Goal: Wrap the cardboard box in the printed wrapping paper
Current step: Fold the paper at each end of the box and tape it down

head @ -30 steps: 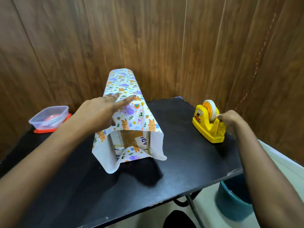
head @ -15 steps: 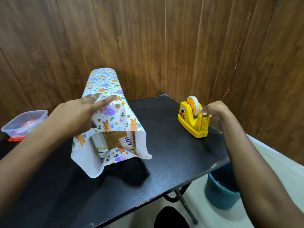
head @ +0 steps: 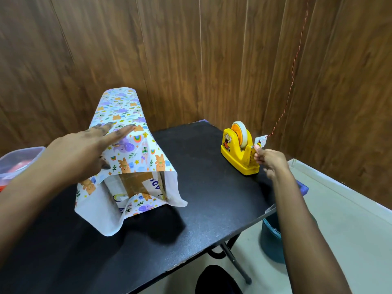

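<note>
- The cardboard box [head: 135,183] lies on the counter [head: 212,198], well to the left of the yellow tape dispenser [head: 237,153]. It is sleeved in the printed wrapping paper [head: 127,128], and its near end gapes open, with brown card showing between loose flaps.
- The left hand [head: 84,153] lies flat on top of the paper, fingers straight and spread, pressing the overlap down.
- The right hand [head: 271,161] is at the dispenser's cutter end, fingers curled and pinching the tape [head: 257,145] by its loose end.
- Only that flat pressure holds the seam. If the palm shifts during the pull, I'd expect the paper to spring open or slide askew.
- Nothing steadies the dispenser, which sits near the counter's edge. A sharp tug could drag or tip it.
- A strip torn off one-handed may curl and stick to itself.
</note>
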